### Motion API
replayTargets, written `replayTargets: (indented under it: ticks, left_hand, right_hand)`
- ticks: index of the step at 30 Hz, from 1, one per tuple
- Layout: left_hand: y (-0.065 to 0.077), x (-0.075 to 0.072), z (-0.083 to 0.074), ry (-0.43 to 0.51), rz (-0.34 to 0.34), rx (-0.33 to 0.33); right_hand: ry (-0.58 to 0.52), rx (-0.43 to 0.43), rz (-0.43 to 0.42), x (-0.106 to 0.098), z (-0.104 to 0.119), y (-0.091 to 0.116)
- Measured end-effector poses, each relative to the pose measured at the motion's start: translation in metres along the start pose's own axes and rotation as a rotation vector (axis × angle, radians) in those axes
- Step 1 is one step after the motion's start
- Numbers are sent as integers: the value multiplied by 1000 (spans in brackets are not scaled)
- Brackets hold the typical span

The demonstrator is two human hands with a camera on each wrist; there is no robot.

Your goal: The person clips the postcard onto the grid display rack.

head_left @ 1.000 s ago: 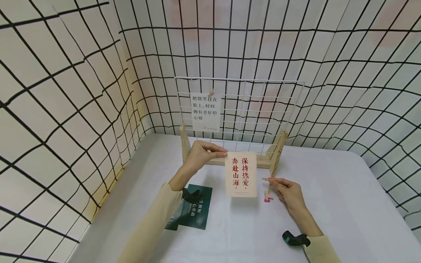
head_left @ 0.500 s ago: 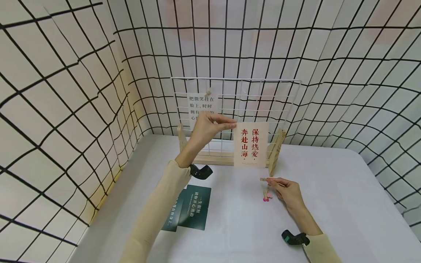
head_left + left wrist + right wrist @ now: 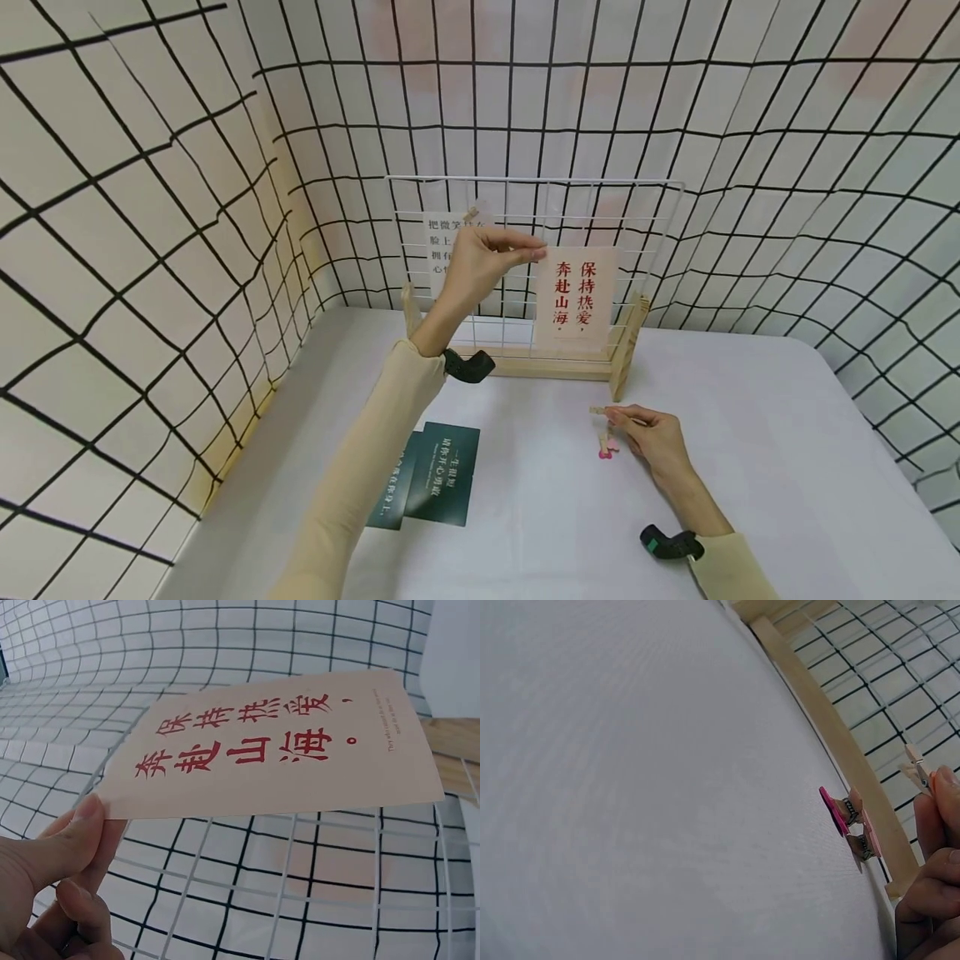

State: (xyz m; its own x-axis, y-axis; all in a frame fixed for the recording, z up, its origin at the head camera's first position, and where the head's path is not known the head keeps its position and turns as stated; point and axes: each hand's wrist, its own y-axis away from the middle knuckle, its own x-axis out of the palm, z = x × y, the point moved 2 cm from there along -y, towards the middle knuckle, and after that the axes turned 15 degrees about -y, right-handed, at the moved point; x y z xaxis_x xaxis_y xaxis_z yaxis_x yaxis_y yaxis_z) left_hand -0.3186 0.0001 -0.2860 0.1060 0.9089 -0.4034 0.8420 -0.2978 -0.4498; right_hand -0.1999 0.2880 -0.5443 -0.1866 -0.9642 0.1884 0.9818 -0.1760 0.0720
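A cream card with red characters (image 3: 576, 300) is pinched at its upper left corner by my left hand (image 3: 483, 262), in front of the white wire rack (image 3: 517, 279). In the left wrist view the card (image 3: 277, 750) stretches away from the thumb and fingertips of that hand (image 3: 64, 877). Lower right, my right hand (image 3: 652, 442) pinches a small wooden clothespin (image 3: 597, 410); in the right wrist view this clothespin (image 3: 917, 769) sticks out past the fingertips. Beside that hand, pink-tipped clothespins (image 3: 606, 448) lie on the table.
A white card with black characters (image 3: 438, 250) hangs by a clip on the rack's left, partly behind my left hand. Two dark green cards (image 3: 444, 475) lie overlapped on the white table (image 3: 555, 517). The rack stands in a wooden base (image 3: 555, 367), backed by a black grid.
My left hand has raised the cream card from in front of the wooden base up to the wire rack, slightly rightward. My right hand stays almost still with the clothespin.
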Motion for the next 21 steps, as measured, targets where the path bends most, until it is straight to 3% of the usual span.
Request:
replayTargets:
  ticks: [4,10,16,21]
  left_hand:
    - [-7,0,-3,-18,-20,34]
    - [-14,2,-4,-80,-84,35]
    - [-16,4,-9,-86,-133,19]
    - [-18,7,-12,-91,-156,14]
  right_hand:
    - [-12,10,-6,0,1,-1]
    - [2,38,-22,3,12,2]
    - [9,-16,2,8,38,5]
    - [-64,-69,23,10,60,0]
